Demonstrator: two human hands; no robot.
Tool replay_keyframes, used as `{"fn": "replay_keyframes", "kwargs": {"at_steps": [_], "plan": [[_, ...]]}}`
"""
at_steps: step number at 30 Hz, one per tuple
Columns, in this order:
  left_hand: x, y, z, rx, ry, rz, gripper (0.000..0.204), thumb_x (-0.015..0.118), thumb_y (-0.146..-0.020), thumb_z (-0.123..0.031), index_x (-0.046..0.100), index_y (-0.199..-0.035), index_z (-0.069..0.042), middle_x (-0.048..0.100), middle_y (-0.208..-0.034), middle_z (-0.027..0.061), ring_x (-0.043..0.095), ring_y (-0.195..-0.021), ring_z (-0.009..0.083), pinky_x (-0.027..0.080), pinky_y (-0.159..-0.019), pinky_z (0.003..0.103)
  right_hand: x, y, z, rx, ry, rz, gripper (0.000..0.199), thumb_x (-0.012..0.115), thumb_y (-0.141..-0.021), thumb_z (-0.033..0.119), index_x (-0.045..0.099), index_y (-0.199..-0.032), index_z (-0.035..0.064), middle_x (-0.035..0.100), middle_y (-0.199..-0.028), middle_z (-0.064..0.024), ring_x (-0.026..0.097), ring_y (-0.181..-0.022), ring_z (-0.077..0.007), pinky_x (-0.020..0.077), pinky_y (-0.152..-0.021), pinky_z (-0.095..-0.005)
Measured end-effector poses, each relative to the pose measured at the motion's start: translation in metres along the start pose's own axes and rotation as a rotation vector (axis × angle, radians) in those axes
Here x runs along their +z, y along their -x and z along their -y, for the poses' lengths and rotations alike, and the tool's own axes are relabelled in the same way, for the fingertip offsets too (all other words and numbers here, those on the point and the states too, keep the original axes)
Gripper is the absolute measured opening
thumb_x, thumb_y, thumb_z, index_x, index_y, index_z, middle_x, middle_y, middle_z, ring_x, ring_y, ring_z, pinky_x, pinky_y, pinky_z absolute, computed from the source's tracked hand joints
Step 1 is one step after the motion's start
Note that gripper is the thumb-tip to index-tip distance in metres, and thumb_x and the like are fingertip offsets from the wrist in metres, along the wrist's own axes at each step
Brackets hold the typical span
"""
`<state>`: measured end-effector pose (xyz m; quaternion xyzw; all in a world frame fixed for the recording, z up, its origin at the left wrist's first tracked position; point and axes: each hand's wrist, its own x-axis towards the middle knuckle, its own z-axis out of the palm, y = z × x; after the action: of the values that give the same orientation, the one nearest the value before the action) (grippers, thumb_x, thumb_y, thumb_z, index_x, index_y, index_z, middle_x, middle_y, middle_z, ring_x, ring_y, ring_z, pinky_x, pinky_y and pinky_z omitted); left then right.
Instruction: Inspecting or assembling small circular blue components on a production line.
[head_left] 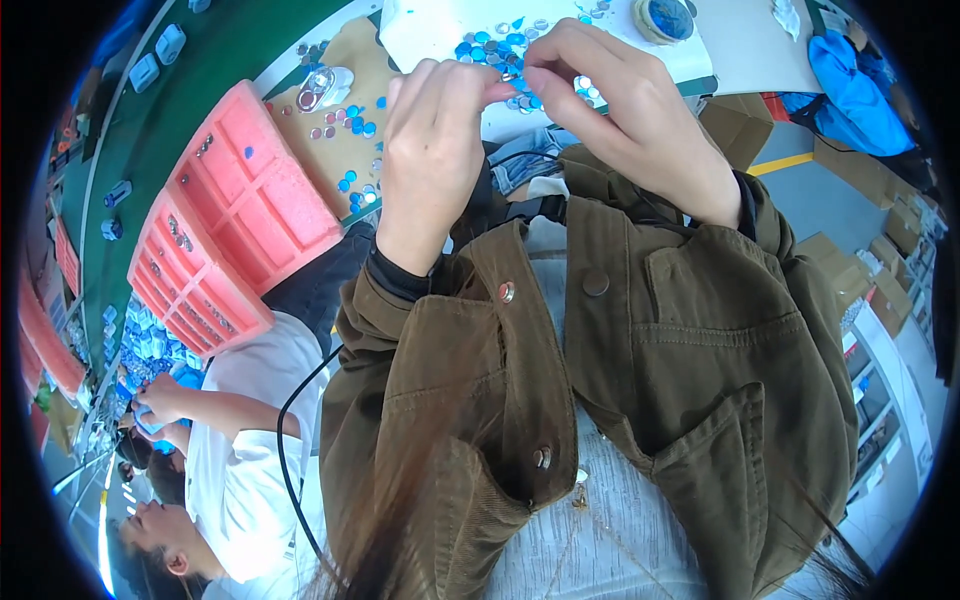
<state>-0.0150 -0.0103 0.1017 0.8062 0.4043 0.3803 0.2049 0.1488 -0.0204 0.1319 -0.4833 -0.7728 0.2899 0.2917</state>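
Above the white work surface, my left hand and my right hand meet with their fingertips almost touching. Both are closed in a pinch. A tiny shiny bit shows between the fingertips, too small to make out, and the fingers partly hide it. Right beneath and behind them lies a loose scatter of small round blue and silvery discs. Further right of that pile stands a small round tub with blue contents.
Left of my left hand, brown paper carries more discs and a clear-and-silver object. Pink compartment trays with small metal pieces sit beside it. A green conveyor-like surface runs behind. A co-worker in a white shirt works at left.
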Motion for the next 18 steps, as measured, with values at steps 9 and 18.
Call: {"fn": "replay_keyframes", "kwargs": {"at_steps": [9,18], "plan": [[0.009,0.007,0.0,-0.21,0.216,-0.11,0.008,0.058,-0.074,-0.007,0.054,-0.08,-0.003,0.056,-0.073,0.0056,0.051,-0.067,0.0193,0.036,-0.062,0.026,0.015,0.004,-0.01,0.344,-0.813,0.073,0.019,0.042,-0.088,0.018,0.05,-0.083,0.0019,0.051,-0.073,-0.0032,0.046,-0.062,-0.0083,0.0397,-0.057,-0.0218],[0.025,0.004,-0.007,-0.763,1.108,-0.44,0.015,0.053,-0.083,-0.014,0.055,-0.084,0.0,0.058,-0.078,0.0052,0.051,-0.068,0.0102,0.038,-0.064,0.021,0.024,-0.014,-0.009,0.611,-1.146,0.214,0.019,0.047,-0.083,0.019,0.052,-0.076,0.0015,0.051,-0.063,-0.0031,0.046,-0.054,-0.008,0.0396,-0.053,-0.0209]]}}
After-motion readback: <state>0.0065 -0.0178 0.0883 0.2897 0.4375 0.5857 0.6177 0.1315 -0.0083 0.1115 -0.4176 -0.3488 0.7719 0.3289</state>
